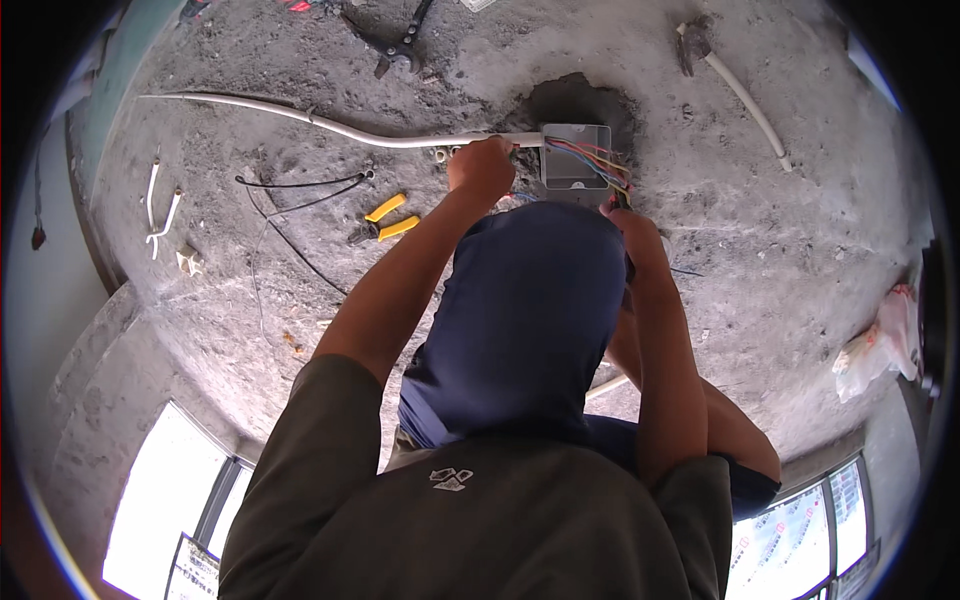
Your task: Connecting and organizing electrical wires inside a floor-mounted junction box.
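- Head view, left hand [485, 168]: fingers curled at the near side of the white conduit [375, 139], just left of the grey box [558, 174]. Whether they grip the conduit cannot be told.
- Head view, right hand [637, 235]: fingers appear drawn in on a dark item [621, 203] of unclear kind, near the box's lower right corner.
- Governing relation, as judged: the coloured wires [590, 155] lie up and left of the right hand. Their long axis slants from the conduit mouth, across the box, down over its right rim toward that hand. The right hand is nearer their free ends; the left is nearer the conduit mouth.
- Conduit: long axis roughly left to right, bowed, meeting the box's left wall.
- Surroundings: yellow-handled pliers [398, 228] left of the left forearm; black pincers [402, 50] farther off; a hammer [745, 95] well right of the box. All lie on rough concrete floor [620, 60].
- Markings: a pale geometric emblem on the dark shirt [500, 540]; dark characters on a sheet [192, 572], lower left; red marks on the window [785, 550], lower right. No marking is discernible on the box or conduit.
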A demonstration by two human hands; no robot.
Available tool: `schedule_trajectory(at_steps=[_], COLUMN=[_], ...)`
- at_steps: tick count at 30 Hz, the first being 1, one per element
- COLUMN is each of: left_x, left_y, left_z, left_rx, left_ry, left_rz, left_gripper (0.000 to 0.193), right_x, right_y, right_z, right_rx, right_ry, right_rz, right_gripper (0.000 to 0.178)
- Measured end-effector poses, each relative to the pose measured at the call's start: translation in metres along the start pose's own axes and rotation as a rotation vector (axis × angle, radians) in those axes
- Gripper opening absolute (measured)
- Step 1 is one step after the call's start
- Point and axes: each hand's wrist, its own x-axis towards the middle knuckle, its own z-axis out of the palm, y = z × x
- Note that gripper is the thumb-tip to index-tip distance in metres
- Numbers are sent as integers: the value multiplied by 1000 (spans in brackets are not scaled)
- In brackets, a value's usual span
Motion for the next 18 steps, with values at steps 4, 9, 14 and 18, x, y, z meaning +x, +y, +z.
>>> schedule_trajectory(at_steps=[4, 9, 14, 18], left_x=[4, 1, -7, -6], left_y=[-20, -42, -35, -25], left_z=[10, 15, 16, 13], left_rx=[-10, -519, -257, -167], left_ry=[47, -16, 128, 139], left_rz=[56, -173, -53, -17], left_gripper=[33, 34, 32, 31], right_x=[-12, -21, -15, -10], right_y=[8, -12, 2, 0], right_z=[-3, -4, 5, -3], right_rx=[-256, -43, 72, 68], right_ry=[21, -182, -73, 35], right_rz=[1, 57, 7, -29], right_gripper=[16, 15, 9, 15])
